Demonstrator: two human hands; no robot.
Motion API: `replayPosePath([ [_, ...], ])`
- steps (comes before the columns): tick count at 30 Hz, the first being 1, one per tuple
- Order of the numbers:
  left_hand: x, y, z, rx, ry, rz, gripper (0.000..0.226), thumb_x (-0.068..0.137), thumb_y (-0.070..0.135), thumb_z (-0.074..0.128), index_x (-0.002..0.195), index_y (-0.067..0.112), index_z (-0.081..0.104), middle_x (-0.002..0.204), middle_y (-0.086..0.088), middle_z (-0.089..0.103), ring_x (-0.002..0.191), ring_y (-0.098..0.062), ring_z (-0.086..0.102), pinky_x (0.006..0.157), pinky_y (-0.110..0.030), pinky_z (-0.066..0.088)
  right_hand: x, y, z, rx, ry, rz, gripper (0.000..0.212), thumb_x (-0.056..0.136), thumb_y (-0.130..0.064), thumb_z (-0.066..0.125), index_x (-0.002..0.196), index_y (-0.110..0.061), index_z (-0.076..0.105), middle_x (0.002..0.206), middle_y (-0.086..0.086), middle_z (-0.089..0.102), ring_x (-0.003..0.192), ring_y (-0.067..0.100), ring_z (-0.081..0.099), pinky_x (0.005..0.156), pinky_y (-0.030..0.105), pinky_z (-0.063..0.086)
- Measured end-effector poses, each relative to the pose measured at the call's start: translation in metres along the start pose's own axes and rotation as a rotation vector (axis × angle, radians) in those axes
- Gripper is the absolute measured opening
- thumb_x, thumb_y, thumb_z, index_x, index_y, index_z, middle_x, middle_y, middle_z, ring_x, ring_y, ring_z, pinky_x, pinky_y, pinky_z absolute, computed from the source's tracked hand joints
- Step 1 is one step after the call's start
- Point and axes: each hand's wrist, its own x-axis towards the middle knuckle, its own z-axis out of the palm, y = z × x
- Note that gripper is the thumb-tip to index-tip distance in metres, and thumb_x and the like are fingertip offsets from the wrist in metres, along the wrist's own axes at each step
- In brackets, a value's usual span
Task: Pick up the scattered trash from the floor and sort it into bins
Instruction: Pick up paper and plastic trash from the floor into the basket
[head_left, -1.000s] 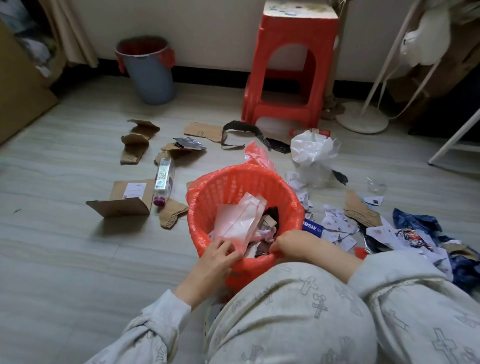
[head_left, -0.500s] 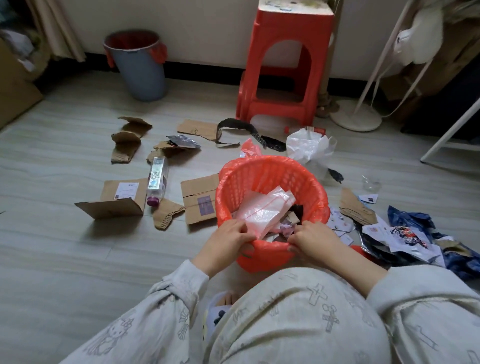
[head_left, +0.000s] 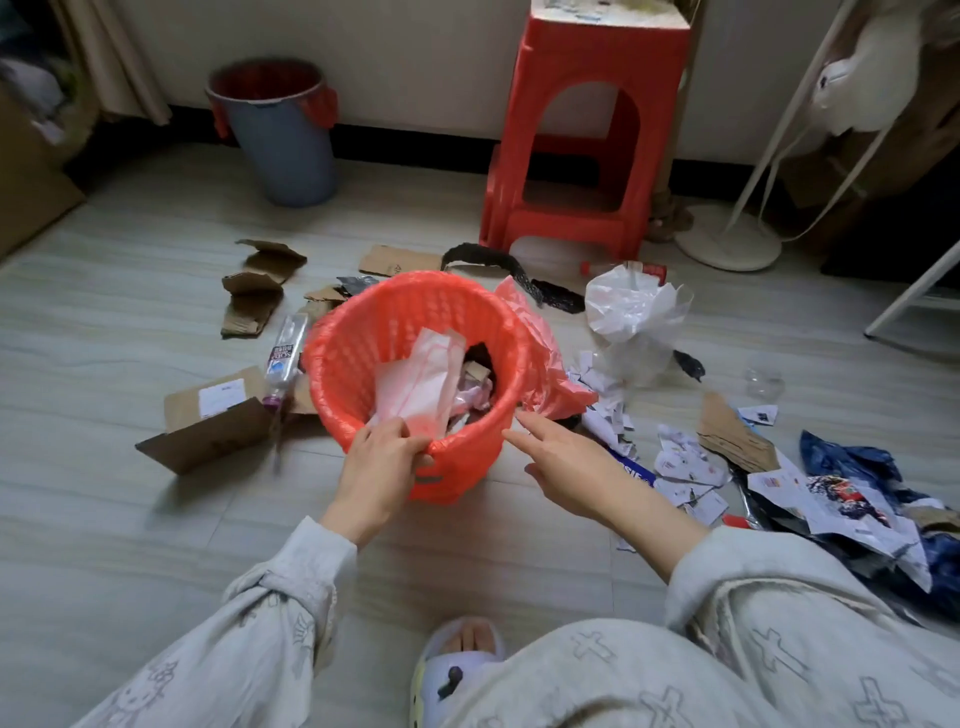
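From the head view, looking down past the knees, the left hand (head_left: 387, 457) is gripping the near rim of the red basket (head_left: 363, 332), its fingers curled over the edge and into the red liner bag, thumb toward the outside wall. The wrist is bending slightly, with the pale printed sleeve (head_left: 291, 582) reaching forward from the lower left. The basket is tilting toward the person, and a white plastic wrapper with red print (head_left: 421, 379) is sticking up inside it among crumpled scraps.

The right hand (head_left: 566, 462) is hanging just right of the basket, holding nothing; its fingers are spread and mostly straight, the index finger pointing toward the basket rim without clearly touching it. The forearm is angling in from the lower right, bare up to a rolled sleeve.

Trash is lying all around on the grey plank floor (head_left: 130, 519): a flattened cardboard box (head_left: 208, 421) and a plastic bottle (head_left: 283, 353) left of the basket, torn cardboard pieces (head_left: 254, 296) farther left, a crumpled clear plastic bag (head_left: 631, 317) to the right, and torn paper bits (head_left: 685, 462) with blue wrapping (head_left: 852, 462) beside the right arm.

A grey bin (head_left: 280, 135) with a red liner is standing against the far wall, and a red plastic stool (head_left: 587, 130) is standing behind the basket. A slippered foot (head_left: 457, 654) is showing at the bottom.
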Motion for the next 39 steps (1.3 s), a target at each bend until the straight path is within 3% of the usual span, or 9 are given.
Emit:
replayPosePath([
  [5,0.007,-0.001,-0.009,0.133,-0.039,-0.092,0.021,0.091,0.029,0.053,0.101,0.019,0.068,0.091,-0.008,0.056,0.095,-0.030,0.053,0.087,-0.039,0.036,-0.004,-0.001,-0.002,-0.028,-0.075,0.038,0.042,0.093,-0.015,0.048,0.133,-0.014,0.037,0.130,0.007,0.041,0.116,0.028,0.046,0.081,0.046,0.049],
  [11,0.002,0.010,-0.020,0.186,-0.083,-0.099,0.026,0.093,0.027,0.049,0.114,0.016,0.059,0.105,-0.010,0.057,0.101,-0.033,0.054,0.082,-0.040,0.038,-0.010,0.004,-0.014,-0.037,-0.112,0.104,0.041,0.094,-0.018,0.047,0.134,-0.014,0.038,0.131,0.010,0.048,0.116,0.031,0.049,0.090,0.046,0.046],
  [14,-0.002,0.023,-0.031,0.102,-0.024,-0.023,0.035,0.088,0.013,0.054,0.122,0.018,0.058,0.098,-0.014,0.060,0.091,-0.037,0.058,0.072,-0.043,0.043,-0.019,0.002,-0.031,0.003,-0.100,0.142,0.042,0.095,-0.019,0.045,0.136,-0.016,0.038,0.130,0.011,0.051,0.115,0.031,0.051,0.090,0.043,0.046],
  [20,0.007,0.068,-0.071,-0.078,-0.018,0.154,0.035,0.093,0.015,0.046,0.127,0.018,0.054,0.120,-0.010,0.053,0.111,-0.029,0.048,0.089,-0.041,0.042,-0.054,0.011,-0.078,0.163,0.017,0.252,0.040,0.094,-0.023,0.046,0.134,-0.024,0.044,0.129,0.009,0.058,0.116,0.030,0.053,0.096,0.041,0.044],
  [26,0.026,0.128,-0.090,-0.055,-0.062,0.319,0.031,0.094,0.016,0.046,0.123,0.022,0.056,0.120,-0.003,0.052,0.113,-0.022,0.047,0.087,-0.034,0.043,-0.089,0.037,-0.119,0.157,-0.010,0.345,0.040,0.096,-0.030,0.045,0.136,-0.023,0.044,0.130,0.009,0.057,0.115,0.026,0.054,0.097,0.042,0.045],
  [29,0.045,0.146,-0.076,-0.079,-0.145,0.377,0.029,0.092,0.014,0.048,0.117,0.021,0.060,0.117,-0.005,0.056,0.112,-0.025,0.050,0.088,-0.041,0.046,-0.091,0.060,-0.118,0.120,-0.047,0.371,0.039,0.096,-0.028,0.043,0.134,-0.022,0.046,0.128,0.008,0.058,0.113,0.026,0.055,0.094,0.039,0.046],
  [32,0.067,0.161,-0.043,-0.091,-0.232,0.397,0.031,0.092,0.011,0.049,0.120,0.017,0.060,0.118,-0.007,0.056,0.110,-0.025,0.051,0.090,-0.037,0.044,-0.087,0.097,-0.096,0.179,-0.118,0.402,0.040,0.095,-0.024,0.045,0.135,-0.020,0.045,0.131,0.007,0.056,0.118,0.026,0.051,0.096,0.035,0.042],
  [39,0.105,0.161,0.091,0.012,-0.564,0.334,0.039,0.093,0.018,0.047,0.132,0.021,0.046,0.134,-0.003,0.044,0.125,-0.021,0.038,0.098,-0.031,0.037,-0.065,0.190,0.023,0.310,-0.197,0.517,0.042,0.093,-0.034,0.047,0.134,-0.022,0.045,0.133,0.006,0.055,0.123,0.026,0.047,0.096,0.035,0.039],
])
